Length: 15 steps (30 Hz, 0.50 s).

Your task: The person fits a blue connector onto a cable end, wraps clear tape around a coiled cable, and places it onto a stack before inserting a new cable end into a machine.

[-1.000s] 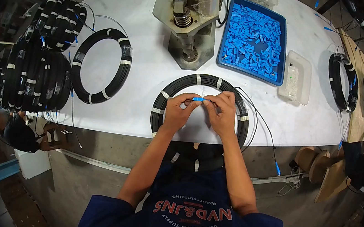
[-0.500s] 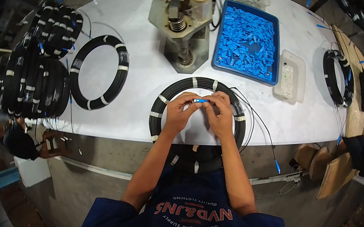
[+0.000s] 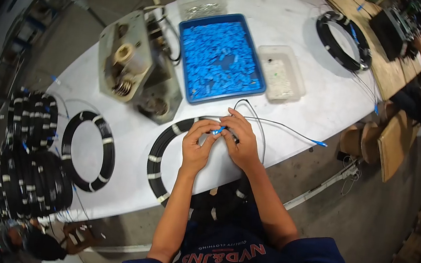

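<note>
Between my two hands is a small blue fibre-optic connector (image 3: 219,130), partly covered by fingertips. My left hand (image 3: 197,147) pinches it from the left with thumb and fingers. From the right, my right hand (image 3: 241,142) grips its other end, thumb and fingers closed. Below both hands lies a black cable coil (image 3: 154,165) bound with white tape, partly hidden by my hands and arms. A loose black cable runs from near my right hand to another blue connector (image 3: 319,143) at the table's front edge.
A blue tray (image 3: 259,91) full of small blue parts stands behind my hands, with a clear plastic box (image 3: 299,85) right of it. A metal press (image 3: 141,69) is at the left. More black coils (image 3: 88,150) lie left and right (image 3: 343,41). People sit at both sides.
My view has turned, so the table and its contents appear rotated and shifted left. Both hands stay on the blue connector, which now looks more tilted. The loose cable lies differently beside my right hand.
</note>
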Available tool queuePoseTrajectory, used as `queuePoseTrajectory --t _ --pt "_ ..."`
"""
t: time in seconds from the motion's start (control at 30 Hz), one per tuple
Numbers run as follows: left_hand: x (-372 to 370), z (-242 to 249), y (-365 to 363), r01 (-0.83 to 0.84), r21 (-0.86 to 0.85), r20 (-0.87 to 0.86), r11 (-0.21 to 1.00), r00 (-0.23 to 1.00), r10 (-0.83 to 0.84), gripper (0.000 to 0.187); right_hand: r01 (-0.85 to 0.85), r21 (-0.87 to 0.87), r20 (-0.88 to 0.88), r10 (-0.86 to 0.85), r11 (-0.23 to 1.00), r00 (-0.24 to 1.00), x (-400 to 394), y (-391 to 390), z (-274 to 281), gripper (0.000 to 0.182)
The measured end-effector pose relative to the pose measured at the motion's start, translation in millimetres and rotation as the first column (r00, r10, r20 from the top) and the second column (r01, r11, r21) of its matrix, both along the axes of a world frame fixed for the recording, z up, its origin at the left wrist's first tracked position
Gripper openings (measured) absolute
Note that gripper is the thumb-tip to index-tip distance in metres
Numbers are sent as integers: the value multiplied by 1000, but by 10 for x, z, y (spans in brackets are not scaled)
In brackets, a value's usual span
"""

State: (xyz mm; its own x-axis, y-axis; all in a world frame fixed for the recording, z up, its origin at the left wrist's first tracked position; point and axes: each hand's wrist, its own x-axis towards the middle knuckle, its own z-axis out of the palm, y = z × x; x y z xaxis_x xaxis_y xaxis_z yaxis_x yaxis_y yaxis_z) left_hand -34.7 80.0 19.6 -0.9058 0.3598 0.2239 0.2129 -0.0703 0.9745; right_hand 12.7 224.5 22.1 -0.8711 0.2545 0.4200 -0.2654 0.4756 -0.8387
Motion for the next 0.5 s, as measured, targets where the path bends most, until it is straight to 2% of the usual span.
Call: queuePoseTrajectory --t 0.03,0.1,0.23,0.3,0.33,0.37,0.43,0.5 --pt "-39 7 80 26 7 -7 1000 1000 -26 16 36 81 -3 -35 996 999 -5 78 -1 16" --pt "-123 34 238 68 -115 -128 991 988 -83 18 73 103 -16 -71 992 997 3 223 -46 18" --pt "-232 65 648 204 -91 -85 975 973 -212 17 217 73 0 -218 973 976 67 437 -154 21" --pt "-264 59 867 247 -88 -71 965 965 -254 15 329 -178 60 -323 927 944 86 491 -221 26" --pt "-277 37 963 268 -79 -63 960 960 -273 15 357 -219 134 -335 908 933 97 513 -166 25" --pt "-303 11 1044 287 -69 -58 955 955 -291 16 366 -219 136 -343 904 929 110 519 -246 25" --pt "-333 -54 1122 308 -114 -37 944 949 -314 16 383 -514 207 -323 767 924 136 500 -424 21" --pt "-368 -73 1159 327 -162 -12 931 943 -334 17 388 -552 211 -326 738 921 154 509 -469 19"
